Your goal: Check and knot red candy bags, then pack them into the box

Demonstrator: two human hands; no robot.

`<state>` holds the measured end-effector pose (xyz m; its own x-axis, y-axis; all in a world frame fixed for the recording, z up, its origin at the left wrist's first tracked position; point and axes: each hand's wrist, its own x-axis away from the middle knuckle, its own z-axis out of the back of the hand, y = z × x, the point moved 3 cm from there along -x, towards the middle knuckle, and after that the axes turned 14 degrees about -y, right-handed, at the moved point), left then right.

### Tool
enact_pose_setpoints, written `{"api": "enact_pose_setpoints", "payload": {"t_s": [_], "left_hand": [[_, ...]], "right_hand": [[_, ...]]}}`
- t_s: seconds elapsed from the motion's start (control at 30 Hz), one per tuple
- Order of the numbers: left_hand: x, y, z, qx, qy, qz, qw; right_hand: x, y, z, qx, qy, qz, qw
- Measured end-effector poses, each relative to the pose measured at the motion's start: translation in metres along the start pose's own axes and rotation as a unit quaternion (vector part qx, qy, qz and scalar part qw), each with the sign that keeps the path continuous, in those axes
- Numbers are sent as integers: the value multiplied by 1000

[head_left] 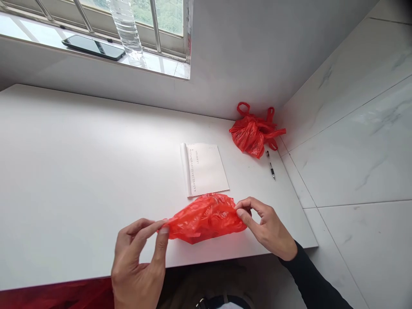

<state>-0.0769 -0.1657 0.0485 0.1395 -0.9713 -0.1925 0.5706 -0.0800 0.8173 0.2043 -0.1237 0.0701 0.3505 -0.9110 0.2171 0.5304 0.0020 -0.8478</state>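
A crumpled red plastic bag point(206, 219) is stretched between my two hands above the front edge of the white table. My left hand point(141, 257) pinches its left end between thumb and fingers. At the other end, my right hand point(262, 223) grips the bag's right side with thumb and forefinger. Just behind the bag lies an open notebook point(207, 169) with handwriting along the left of its page. Whether anything is inside the bag, I cannot tell.
More knotted red plastic bags point(252, 133) sit at the table's back right corner, with a pen point(271, 165) in front of them. A phone point(93, 46) and a clear water bottle point(127, 32) are on the windowsill. A tiled wall point(354, 150) bounds the right side.
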Motion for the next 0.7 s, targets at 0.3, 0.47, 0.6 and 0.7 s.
{"api": "enact_pose_setpoints", "payload": {"t_s": [0.3, 0.47, 0.6, 0.7], "left_hand": [[2, 26, -15, 87, -105, 132, 982], [-3, 33, -16, 64, -78, 161, 982], [1, 23, -3, 111, -24, 144, 983], [7, 20, 4, 170, -11, 136, 976]], "right_hand": [[11, -6, -3, -157, 36, 56, 985], [18, -7, 1, -205, 89, 83, 971], [21, 1, 6, -249, 118, 70, 959], [22, 4, 4, -258, 62, 39, 963]]}}
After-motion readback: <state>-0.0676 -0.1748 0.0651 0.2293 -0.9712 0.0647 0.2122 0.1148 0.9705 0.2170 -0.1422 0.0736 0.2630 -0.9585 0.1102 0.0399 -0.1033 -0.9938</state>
